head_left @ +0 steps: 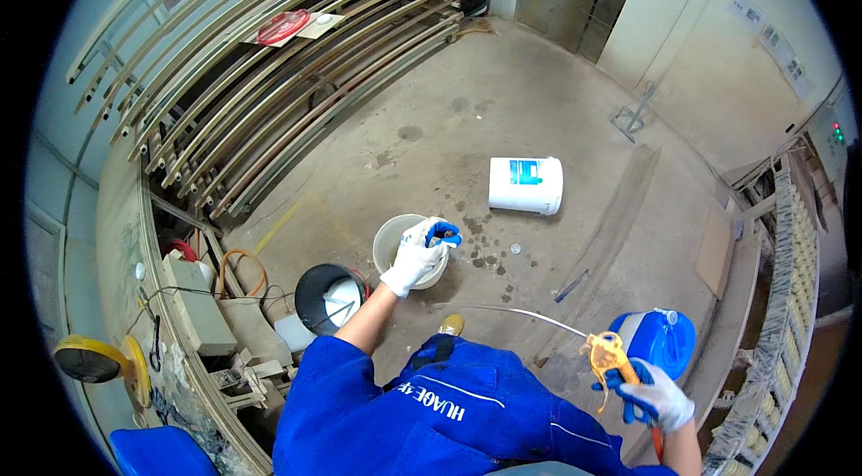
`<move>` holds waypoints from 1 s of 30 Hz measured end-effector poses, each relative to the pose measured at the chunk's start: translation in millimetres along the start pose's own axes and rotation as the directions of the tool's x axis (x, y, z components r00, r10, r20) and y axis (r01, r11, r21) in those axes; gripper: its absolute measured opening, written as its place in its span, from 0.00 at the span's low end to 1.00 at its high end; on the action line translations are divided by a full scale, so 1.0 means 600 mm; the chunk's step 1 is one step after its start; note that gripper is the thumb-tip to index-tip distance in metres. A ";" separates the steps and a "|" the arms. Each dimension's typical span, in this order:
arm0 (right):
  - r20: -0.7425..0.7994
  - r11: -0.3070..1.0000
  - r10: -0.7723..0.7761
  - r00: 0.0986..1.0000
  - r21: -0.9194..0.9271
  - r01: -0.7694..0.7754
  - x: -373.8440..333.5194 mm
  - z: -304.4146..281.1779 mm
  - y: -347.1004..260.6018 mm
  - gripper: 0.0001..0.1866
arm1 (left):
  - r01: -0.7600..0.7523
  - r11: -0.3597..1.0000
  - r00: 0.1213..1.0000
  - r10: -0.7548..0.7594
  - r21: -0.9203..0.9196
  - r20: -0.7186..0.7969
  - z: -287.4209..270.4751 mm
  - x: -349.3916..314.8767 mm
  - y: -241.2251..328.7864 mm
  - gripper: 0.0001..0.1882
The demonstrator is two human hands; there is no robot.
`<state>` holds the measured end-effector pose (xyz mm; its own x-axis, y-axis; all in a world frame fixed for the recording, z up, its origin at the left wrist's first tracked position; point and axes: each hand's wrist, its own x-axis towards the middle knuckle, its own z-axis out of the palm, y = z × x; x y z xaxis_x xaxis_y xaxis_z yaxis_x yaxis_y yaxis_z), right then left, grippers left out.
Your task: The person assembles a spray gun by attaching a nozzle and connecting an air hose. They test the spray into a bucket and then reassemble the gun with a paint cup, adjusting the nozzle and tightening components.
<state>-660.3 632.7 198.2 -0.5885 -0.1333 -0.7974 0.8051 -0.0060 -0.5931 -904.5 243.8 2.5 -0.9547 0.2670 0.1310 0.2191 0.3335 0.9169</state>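
Observation:
My right hand [660, 397], in a white glove with blue palm, is wrapped round the handle of a yellow-orange spray gun [608, 350]. Its long thin metal wand [525, 312] reaches left across the floor in front of my legs. An orange hose [657, 445] shows below that hand. Over an off-white bucket [384, 247] is my left hand [418, 255], gloved the same way. Its fingers are curled together, and what they hold, if anything, is too small to name. The hand covers part of the bucket's opening.
A white pail [530, 186] with a blue label lies on its side ahead. A blue jug [669, 341] stands by my right hand; a black bucket [316, 296] is at the left. Long rails [296, 72] fill a rack far left. Wet spots mark the floor.

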 end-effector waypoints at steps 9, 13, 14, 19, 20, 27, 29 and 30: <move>-0.383 0.966 -0.258 0.887 -0.086 0.244 -0.064 0.057 0.021 0.18 | 0.010 0.958 0.997 0.012 -0.286 0.075 0.015 0.014 0.042 0.15; -0.376 0.945 -0.293 0.879 0.022 0.325 -0.067 0.069 0.029 0.16 | -0.048 0.979 0.987 0.077 -0.200 0.144 0.009 0.023 0.101 0.16; -0.375 0.950 -0.281 0.883 0.022 0.312 -0.072 0.070 0.031 0.18 | -0.035 0.979 0.983 0.071 -0.202 0.171 0.007 0.024 0.107 0.17; -0.370 0.934 -0.325 0.870 0.020 0.357 -0.081 0.072 0.039 0.28 | -0.100 0.983 0.983 0.122 -0.151 0.140 0.013 0.029 0.109 0.15; -0.377 0.941 -0.303 0.875 0.023 0.336 -0.082 0.070 0.042 0.28 | -0.140 0.986 0.979 0.152 -0.092 0.134 0.011 0.030 0.109 0.15; -0.392 0.950 -0.276 0.878 0.025 0.310 -0.079 0.060 0.051 0.28 | -0.133 0.988 0.981 0.143 -0.082 0.129 0.022 0.036 0.108 0.15; -0.385 0.958 -0.251 0.888 0.029 0.284 -0.080 0.057 0.051 0.27 | -0.176 0.984 0.975 0.179 -0.039 0.129 0.020 0.036 0.107 0.15; -0.371 0.961 -0.237 0.898 0.045 0.272 -0.084 0.061 0.042 0.27 | -0.197 0.980 0.972 0.197 -0.017 0.129 0.020 0.036 0.107 0.15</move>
<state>-607.8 603.1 227.3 -0.7468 0.2500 -0.6163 0.6168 -0.0862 -0.7824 -908.8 281.7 59.9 -0.8586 0.4421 0.2596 0.3993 0.2593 0.8794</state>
